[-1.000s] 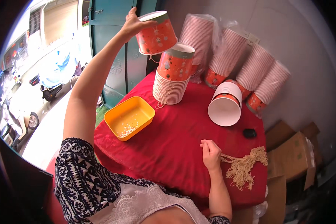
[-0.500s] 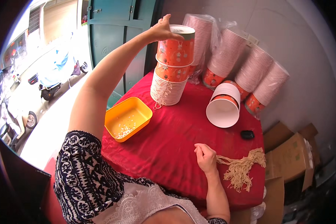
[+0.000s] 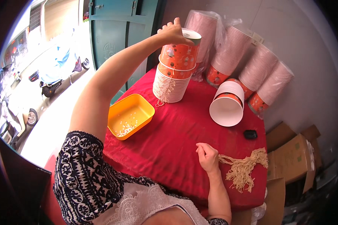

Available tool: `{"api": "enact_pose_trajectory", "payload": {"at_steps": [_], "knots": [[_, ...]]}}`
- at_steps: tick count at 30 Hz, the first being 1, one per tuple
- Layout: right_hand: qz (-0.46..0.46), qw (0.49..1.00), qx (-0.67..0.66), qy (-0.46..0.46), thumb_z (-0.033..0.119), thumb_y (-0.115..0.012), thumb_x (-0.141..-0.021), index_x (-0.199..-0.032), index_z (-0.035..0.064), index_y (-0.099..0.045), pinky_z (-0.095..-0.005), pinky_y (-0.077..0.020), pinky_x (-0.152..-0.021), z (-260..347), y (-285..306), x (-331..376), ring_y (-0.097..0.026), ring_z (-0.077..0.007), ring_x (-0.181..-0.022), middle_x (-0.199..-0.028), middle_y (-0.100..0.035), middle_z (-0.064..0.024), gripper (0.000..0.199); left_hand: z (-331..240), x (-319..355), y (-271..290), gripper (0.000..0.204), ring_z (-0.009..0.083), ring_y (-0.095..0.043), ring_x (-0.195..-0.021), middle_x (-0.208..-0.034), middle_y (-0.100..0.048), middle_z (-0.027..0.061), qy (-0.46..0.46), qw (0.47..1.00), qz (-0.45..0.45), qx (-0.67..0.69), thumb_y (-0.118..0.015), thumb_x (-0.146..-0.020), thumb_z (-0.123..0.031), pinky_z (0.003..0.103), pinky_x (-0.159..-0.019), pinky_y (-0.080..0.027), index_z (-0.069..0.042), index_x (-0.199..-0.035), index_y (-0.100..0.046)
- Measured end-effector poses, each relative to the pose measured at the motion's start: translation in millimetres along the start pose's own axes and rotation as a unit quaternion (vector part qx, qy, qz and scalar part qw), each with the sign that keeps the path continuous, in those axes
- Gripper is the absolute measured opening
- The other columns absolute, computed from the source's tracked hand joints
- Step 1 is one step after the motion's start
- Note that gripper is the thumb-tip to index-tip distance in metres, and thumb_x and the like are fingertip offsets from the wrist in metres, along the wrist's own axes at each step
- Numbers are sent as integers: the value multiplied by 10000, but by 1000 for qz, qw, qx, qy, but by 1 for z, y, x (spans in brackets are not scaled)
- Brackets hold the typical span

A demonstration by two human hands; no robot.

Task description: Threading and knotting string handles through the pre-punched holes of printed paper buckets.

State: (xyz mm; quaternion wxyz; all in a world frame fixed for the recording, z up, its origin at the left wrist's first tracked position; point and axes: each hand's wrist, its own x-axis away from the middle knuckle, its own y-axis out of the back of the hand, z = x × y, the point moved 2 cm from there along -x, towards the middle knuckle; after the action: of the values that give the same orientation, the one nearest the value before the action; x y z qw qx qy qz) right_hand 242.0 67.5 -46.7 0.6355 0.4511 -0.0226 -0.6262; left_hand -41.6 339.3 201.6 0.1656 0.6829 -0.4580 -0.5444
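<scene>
On the far left of the red table stands a tall stack of white-rimmed orange paper buckets, upside down. My left hand [image 3: 173, 34] reaches across to its top, thumb in front and fingers behind, gripping the base of the uppermost paper bucket [image 3: 181, 56]. Pale string [image 3: 170, 83] hangs down the front of the rims below. Above the near part of the cloth, my right hand [image 3: 207, 155] is closed with curled fingers; whatever it may hold is hidden. Beside it lies a bundle of beige strings [image 3: 243, 168].
A yellow tub [image 3: 138, 125] with small pale bits sits at left. Nested buckets lie on their side, one white opening [image 3: 226, 112] facing me. Plastic-wrapped bucket stacks [image 3: 229, 50] lean on the wall. A small black object [image 3: 250, 134] lies at right; cardboard boxes [image 3: 289, 157] stand beyond the table edge.
My left hand and the top bucket have moved slightly down and to the right, the bucket sitting lower on the stack. My right hand has stayed nearly still, closed.
</scene>
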Motion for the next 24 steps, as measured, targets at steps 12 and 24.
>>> {"api": "enact_pose_trajectory", "payload": {"at_steps": [12,24], "knots": [[4,1000,-6,-6,29,-578,-897,-938,-41,-667,-336,-539,-581,-1,0,0,-684,-258,-673,-754,-675,-155,120,11,-8,-17,1421,454,-521,-1215,-1296,-495,334,20,999,44,-4,-828,-440,-741,484,-1000,-439,71,-1436,-222],[10,1000,-10,-11,23,-578,-893,-934,-36,-663,-340,-536,-583,-4,-1,2,-682,-261,-671,-749,-669,-157,111,16,-3,-28,1432,455,-496,-1240,-1327,-485,313,6,998,62,-10,-820,-463,-734,509,-1016,-412,51,-1475,-179]]}}
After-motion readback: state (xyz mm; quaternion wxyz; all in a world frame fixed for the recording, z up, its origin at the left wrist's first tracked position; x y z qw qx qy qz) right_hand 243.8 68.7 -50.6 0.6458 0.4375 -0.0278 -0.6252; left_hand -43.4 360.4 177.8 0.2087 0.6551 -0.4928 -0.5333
